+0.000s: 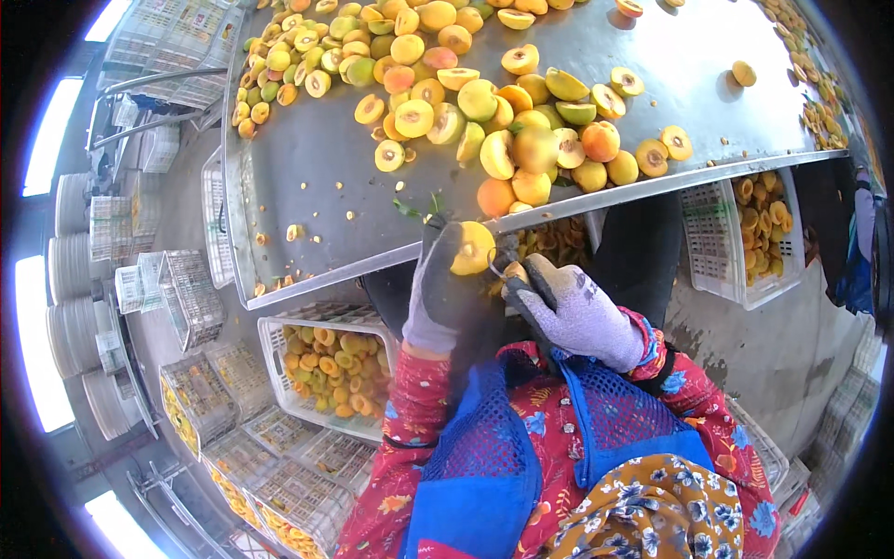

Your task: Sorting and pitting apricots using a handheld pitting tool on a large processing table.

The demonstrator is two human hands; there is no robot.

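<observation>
My left hand, in a grey and lilac glove, is closed round a halved yellow peach, its cut face turned to the right. Just right of it my right hand, gloved the same way, grips a small pitting tool with a thin curved metal end close to the fruit. Its handle is mostly hidden in my fingers. Both hands are at the near edge of a metal table. Beyond them lies a heap of peach halves, some cut side up, with a green leaf nearby.
A white crate of peach halves stands at the lower left, another crate at the right below the table. More peach halves lie under the table's edge. Stacked crates fill the left side. Pit scraps dot the tabletop.
</observation>
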